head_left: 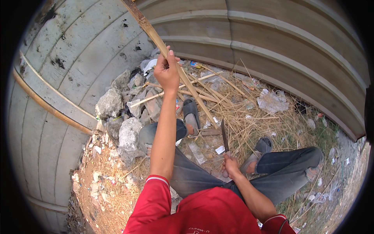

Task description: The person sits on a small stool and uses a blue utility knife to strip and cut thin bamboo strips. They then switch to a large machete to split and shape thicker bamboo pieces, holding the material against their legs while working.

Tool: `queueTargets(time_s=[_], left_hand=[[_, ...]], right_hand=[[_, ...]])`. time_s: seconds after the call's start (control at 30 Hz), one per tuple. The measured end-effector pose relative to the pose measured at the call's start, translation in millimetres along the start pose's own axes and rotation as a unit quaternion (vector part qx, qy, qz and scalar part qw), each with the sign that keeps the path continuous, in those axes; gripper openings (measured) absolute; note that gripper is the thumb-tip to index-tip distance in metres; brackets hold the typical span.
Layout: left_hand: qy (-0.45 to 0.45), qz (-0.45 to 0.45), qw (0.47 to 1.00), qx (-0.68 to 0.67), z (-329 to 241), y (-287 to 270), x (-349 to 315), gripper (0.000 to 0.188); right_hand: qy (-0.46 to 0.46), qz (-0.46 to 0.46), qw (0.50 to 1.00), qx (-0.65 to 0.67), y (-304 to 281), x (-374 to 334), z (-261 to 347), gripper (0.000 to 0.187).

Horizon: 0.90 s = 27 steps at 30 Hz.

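Note:
My left hand, raised ahead of me, is closed round a long split bamboo strip. The strip slants from the top of the view, where its surface is rough and brown, down to the ground between my feet. In my right hand is a knife with a dark, narrow blade, gripped by its handle and pointing away from me. The blade is just right of the strip's lower end, apart from it. Close to that end, a short piece of wood lies on the ground.
Several cut strips and thin shavings litter the ground. Broken rocks are heaped at the left. Metal sheet walls stand ahead and left, with a bamboo pole leaning there. Plastic scraps lie to the right.

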<state>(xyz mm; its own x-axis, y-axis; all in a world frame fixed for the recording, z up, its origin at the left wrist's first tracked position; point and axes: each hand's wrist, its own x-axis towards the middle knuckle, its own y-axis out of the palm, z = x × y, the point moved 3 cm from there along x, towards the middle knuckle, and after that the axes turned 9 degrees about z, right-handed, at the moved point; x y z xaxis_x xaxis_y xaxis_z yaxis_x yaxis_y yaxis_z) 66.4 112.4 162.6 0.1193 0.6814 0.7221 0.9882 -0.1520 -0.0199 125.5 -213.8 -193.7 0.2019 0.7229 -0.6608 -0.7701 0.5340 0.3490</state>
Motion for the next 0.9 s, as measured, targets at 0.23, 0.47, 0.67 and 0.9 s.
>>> queueTargets(time_s=[0.23,0.47,0.67,0.9], left_hand=[[-0.014,0.006,0.990,0.143,6,22,-22,0.043],[-0.111,0.140,0.946,0.271,83,48,-131,0.037],[-0.196,0.289,0.894,0.281,114,59,-187,0.034],[0.027,0.273,0.912,0.304,28,76,-60,0.037]], right_hand=[[-0.011,0.005,1.000,0.007,-2,1,3,0.027],[-0.021,-0.005,1.000,0.005,-5,9,-4,0.026],[-0.014,-0.019,1.000,0.002,-1,2,2,0.028],[-0.033,-0.039,0.997,0.060,-8,1,4,0.023]])
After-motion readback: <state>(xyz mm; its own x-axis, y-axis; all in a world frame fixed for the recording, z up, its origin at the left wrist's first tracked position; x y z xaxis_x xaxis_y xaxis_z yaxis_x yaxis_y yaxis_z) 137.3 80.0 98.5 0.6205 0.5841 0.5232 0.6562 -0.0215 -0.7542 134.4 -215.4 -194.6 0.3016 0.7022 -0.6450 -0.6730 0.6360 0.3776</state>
